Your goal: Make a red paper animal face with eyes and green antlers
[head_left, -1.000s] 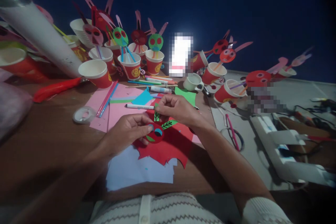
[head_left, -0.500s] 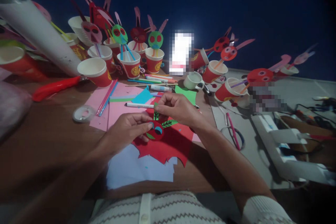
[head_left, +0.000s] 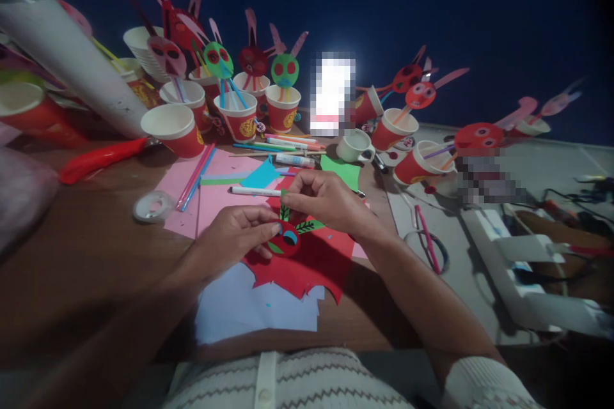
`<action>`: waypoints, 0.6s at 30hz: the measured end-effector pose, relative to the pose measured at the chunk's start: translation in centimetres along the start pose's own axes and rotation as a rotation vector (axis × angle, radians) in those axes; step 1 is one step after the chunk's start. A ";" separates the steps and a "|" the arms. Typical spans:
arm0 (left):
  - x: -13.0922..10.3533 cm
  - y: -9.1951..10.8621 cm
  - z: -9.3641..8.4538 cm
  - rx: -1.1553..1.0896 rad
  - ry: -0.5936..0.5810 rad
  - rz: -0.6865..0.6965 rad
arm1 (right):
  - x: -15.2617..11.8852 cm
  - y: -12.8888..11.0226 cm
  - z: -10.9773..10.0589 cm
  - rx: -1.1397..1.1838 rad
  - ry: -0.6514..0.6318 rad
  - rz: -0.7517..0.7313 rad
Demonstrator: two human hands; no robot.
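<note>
A round red paper face [head_left: 290,248] with a blue-and-black eye and a green patch lies under my fingers. My left hand [head_left: 240,230] pinches its left side between thumb and fingers, covering part of it. Two green paper ears with black leaf-like marks stick out from its top. My right hand [head_left: 320,199] is closed on the tip of the upright green ear [head_left: 284,211]; the other ear [head_left: 311,226] slants right, free. A white marker [head_left: 254,192] lies just left of my right fingers. Beneath is a jagged-edged red paper sheet [head_left: 330,262].
White paper [head_left: 254,313] and pink paper [head_left: 180,201] lie on the table. Red paper cups [head_left: 283,112] bearing paper animal faces on straws stand behind. A mug [head_left: 355,146], tape roll [head_left: 153,206], pink-handled scissors [head_left: 426,239] and a white power strip [head_left: 508,268] lie around.
Almost nothing differs. Both hands keep their hold on the red face and its green ear, and the view has shifted very slightly.
</note>
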State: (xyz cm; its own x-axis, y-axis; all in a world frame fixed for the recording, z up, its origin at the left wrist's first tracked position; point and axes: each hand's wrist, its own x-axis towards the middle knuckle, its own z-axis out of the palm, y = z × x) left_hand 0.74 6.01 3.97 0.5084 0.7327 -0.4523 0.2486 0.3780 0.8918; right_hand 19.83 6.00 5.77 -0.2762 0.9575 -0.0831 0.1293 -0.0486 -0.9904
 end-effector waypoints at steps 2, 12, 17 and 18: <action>0.0 0.0 0.0 -0.001 -0.001 -0.001 | 0.0 -0.1 0.0 -0.022 -0.007 0.003; 0.1 0.2 0.1 -0.046 0.010 0.007 | -0.2 -0.5 0.1 -0.070 -0.014 0.013; 0.1 0.2 0.2 -0.052 0.022 0.002 | -0.2 -0.5 0.1 -0.073 -0.017 0.014; 0.1 0.1 0.2 -0.051 0.023 0.002 | -0.2 -0.5 0.1 -0.078 -0.015 0.015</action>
State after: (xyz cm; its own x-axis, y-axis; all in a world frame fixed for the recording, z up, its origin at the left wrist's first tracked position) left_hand 0.94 6.03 4.06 0.4898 0.7458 -0.4515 0.2051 0.4048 0.8911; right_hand 19.73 5.80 6.22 -0.2883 0.9523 -0.1000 0.2067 -0.0400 -0.9776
